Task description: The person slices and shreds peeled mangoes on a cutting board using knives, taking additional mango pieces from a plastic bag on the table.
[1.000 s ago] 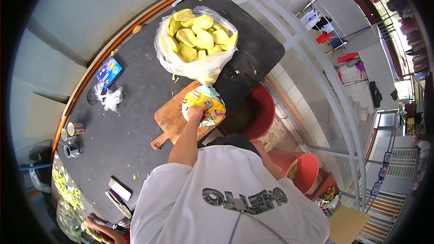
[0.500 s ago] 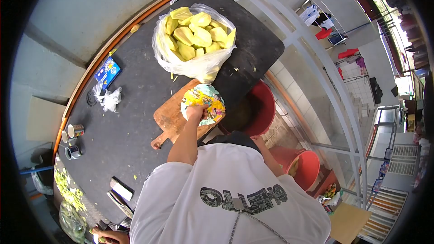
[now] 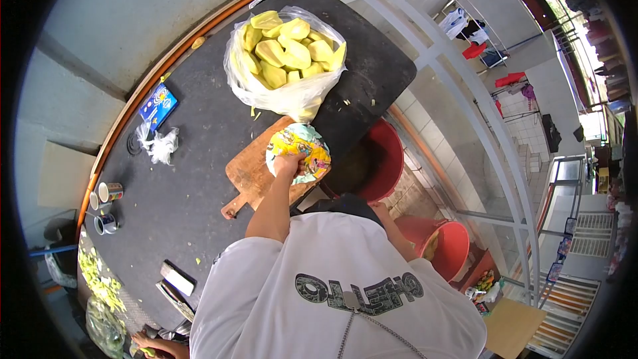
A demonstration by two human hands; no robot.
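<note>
My left hand (image 3: pixel 291 165) is closed on a bunched yellow, white and light blue patterned cloth (image 3: pixel 314 159), which lies on a wooden cutting board (image 3: pixel 249 165) with a handle. Just beyond the board, a clear plastic bag (image 3: pixel 282 101) full of peeled, pale yellow-green pieces (image 3: pixel 271 53) stands open on the dark table (image 3: pixel 193 193). My right hand (image 3: pixel 379 210) is low beside my body, near the rim of a large red tub (image 3: pixel 399 169). Its fingers are too small and partly hidden to make out.
A blue packet (image 3: pixel 158 105), a small white plastic bag (image 3: pixel 163 146), cups (image 3: pixel 110 191) and a phone-like item (image 3: pixel 178 279) are on the table. Another person's hand (image 3: pixel 147 343) is at the lower left near peelings (image 3: pixel 100 282). A second red bucket (image 3: pixel 452 249) stands at right.
The other person's hand at the lower left has shifted. My left hand stays on the cloth, and my right hand shows little movement.
</note>
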